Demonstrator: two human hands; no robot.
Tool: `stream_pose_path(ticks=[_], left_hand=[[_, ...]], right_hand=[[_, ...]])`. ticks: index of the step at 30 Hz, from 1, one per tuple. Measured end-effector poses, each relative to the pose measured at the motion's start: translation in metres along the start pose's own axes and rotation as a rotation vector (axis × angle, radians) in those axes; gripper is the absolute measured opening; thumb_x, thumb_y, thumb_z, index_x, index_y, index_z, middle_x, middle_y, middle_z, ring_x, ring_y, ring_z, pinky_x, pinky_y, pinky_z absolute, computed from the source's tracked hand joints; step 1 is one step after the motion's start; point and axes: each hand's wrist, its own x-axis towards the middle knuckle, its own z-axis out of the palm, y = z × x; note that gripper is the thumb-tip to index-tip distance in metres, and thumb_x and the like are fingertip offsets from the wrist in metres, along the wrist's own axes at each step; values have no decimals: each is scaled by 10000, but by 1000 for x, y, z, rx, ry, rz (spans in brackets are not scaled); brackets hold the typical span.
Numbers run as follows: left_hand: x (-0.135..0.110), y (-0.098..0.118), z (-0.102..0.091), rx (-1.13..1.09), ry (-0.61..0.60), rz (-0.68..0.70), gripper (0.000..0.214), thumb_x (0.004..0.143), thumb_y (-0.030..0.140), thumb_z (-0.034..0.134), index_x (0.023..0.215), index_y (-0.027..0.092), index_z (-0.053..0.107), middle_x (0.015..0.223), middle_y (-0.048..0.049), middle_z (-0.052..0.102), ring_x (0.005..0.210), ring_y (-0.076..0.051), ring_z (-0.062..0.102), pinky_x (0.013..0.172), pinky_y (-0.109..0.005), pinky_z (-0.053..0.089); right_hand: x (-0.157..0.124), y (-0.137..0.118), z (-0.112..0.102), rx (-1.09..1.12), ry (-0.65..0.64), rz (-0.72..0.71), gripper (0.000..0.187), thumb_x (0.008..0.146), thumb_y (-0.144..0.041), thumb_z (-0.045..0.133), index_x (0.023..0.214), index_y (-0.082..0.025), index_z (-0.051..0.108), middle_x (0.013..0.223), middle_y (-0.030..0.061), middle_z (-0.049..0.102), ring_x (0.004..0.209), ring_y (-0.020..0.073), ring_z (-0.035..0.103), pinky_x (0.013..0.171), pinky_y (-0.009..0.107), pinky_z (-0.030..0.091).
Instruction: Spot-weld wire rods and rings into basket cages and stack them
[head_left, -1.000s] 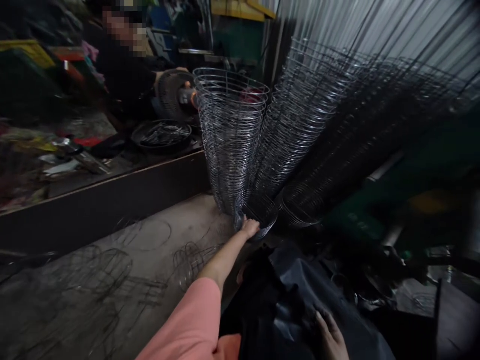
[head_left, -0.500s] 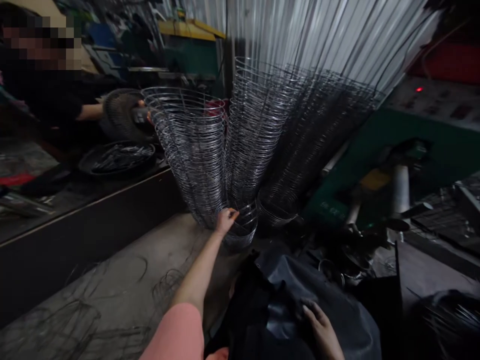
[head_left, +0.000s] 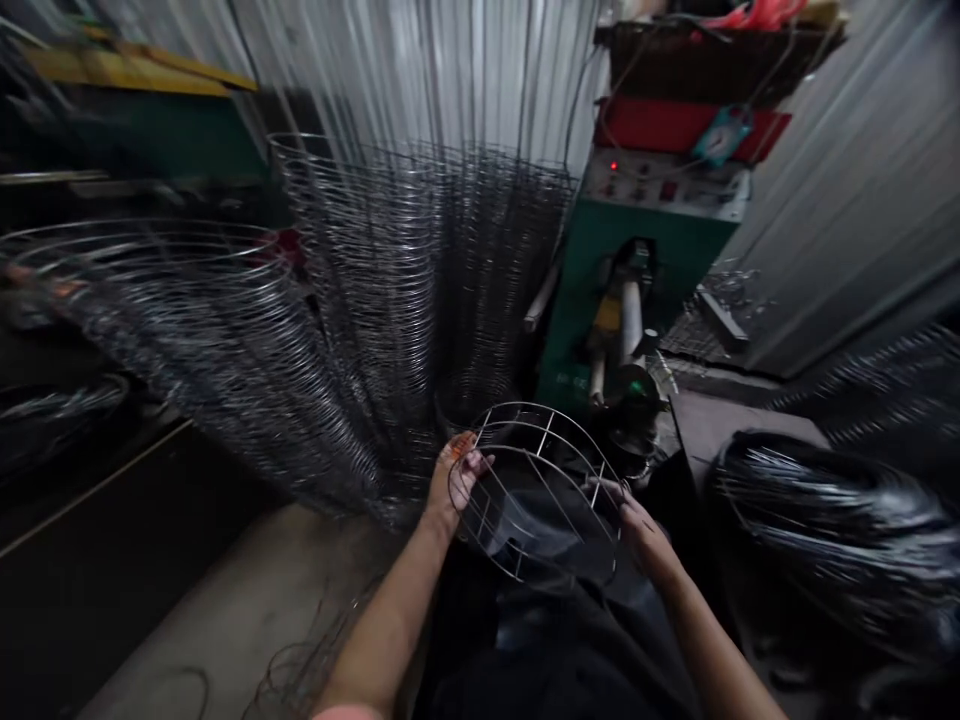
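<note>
A round wire frame (head_left: 541,452), made of thin rings joined by short cross wires, is held tilted above my lap. My left hand (head_left: 454,478) is closed around its left side. On the opposite side, the fingers of my right hand (head_left: 634,515) grip the rim. Beneath the frame lies a dark apron (head_left: 585,610) over my legs. Tall stacks of similar wire frames (head_left: 375,270) stand just beyond my left hand.
A green machine (head_left: 574,300) with a lit red lamp and rod-like arms stands ahead to the right. A bundle of dark wire pieces (head_left: 840,530) lies at the right. Loose wires (head_left: 292,680) are on the floor. Another person's fingers (head_left: 45,285) touch the left stack.
My left hand has brought a wire frame from the stacks to above my lap. My right hand has risen from the apron and taken its other side. The view has turned right.
</note>
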Motion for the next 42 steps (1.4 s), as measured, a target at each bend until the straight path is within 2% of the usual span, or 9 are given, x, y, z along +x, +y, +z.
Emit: stream_pose_path(ticks=[7, 16, 18, 22, 26, 29, 33, 38, 42], left_hand=[[10, -63, 15, 203, 136, -161, 232, 790, 311, 457, 956, 230, 598, 921, -47, 608, 877, -175, 563, 832, -421, 429], [-32, -43, 37, 656, 255, 626, 432, 823, 418, 500, 1216, 241, 471, 1279, -56, 472, 1196, -183, 412, 1015, -326, 290], [-43, -45, 51, 749, 88, 556, 414, 827, 417, 501, 1204, 244, 499, 1270, -48, 492, 1196, -191, 421, 1026, -329, 284], [-60, -67, 79, 765, -278, 42, 425, 784, 463, 544, 1170, 286, 539, 1225, -46, 538, 1149, -220, 481, 938, -348, 401], [-59, -90, 93, 749, -317, -187, 555, 605, 423, 725, 1117, 280, 567, 1101, -55, 581, 959, -221, 576, 671, -288, 496], [-55, -96, 94, 789, -291, -224, 538, 539, 413, 757, 1035, 260, 617, 1014, -51, 606, 778, -175, 591, 537, -234, 442], [-57, -94, 92, 878, -294, -243, 541, 535, 426, 750, 1028, 240, 630, 1026, -70, 626, 832, -206, 592, 567, -249, 434], [-62, -93, 95, 905, -296, -241, 577, 526, 460, 741, 1033, 211, 625, 1118, -82, 620, 1096, -284, 515, 727, -287, 465], [-60, -96, 97, 903, -249, -275, 633, 452, 493, 762, 1002, 208, 634, 1073, -82, 648, 1091, -299, 527, 779, -319, 474]], right_hand=[[-28, -3, -7, 396, 158, 151, 334, 700, -473, 641, 841, -174, 592, 533, -26, 534, 448, 99, 483, 414, 202, 373], [-25, 9, -9, 385, 292, -10, 343, 775, -488, 551, 939, -188, 584, 527, -45, 551, 389, 71, 434, 415, 196, 342], [-25, 16, -2, 380, 287, -9, 374, 777, -513, 540, 958, -187, 574, 500, -51, 539, 394, 79, 452, 420, 195, 348], [-28, 34, 14, 347, 262, 10, 412, 778, -536, 537, 988, -183, 564, 522, -44, 549, 461, 99, 525, 452, 196, 379], [-37, 47, 7, 175, 85, -21, 452, 834, -544, 438, 1070, -184, 575, 629, -7, 608, 554, 129, 579, 549, 255, 454], [-38, 38, -40, -255, -22, -143, 403, 800, -488, 527, 1077, -211, 621, 912, 54, 671, 863, 207, 618, 781, 344, 467], [-22, -3, -161, -720, 497, -158, 303, 836, -357, 500, 1070, -215, 632, 1036, 79, 655, 997, 228, 581, 904, 382, 419], [10, -58, -310, -1163, 1103, 305, 372, 830, -268, 514, 1164, -113, 566, 1135, 177, 583, 1085, 273, 528, 915, 386, 409], [30, -68, -359, -1229, 1089, 726, 367, 764, -252, 609, 1060, -35, 619, 1083, 249, 586, 1053, 319, 550, 851, 392, 449]])
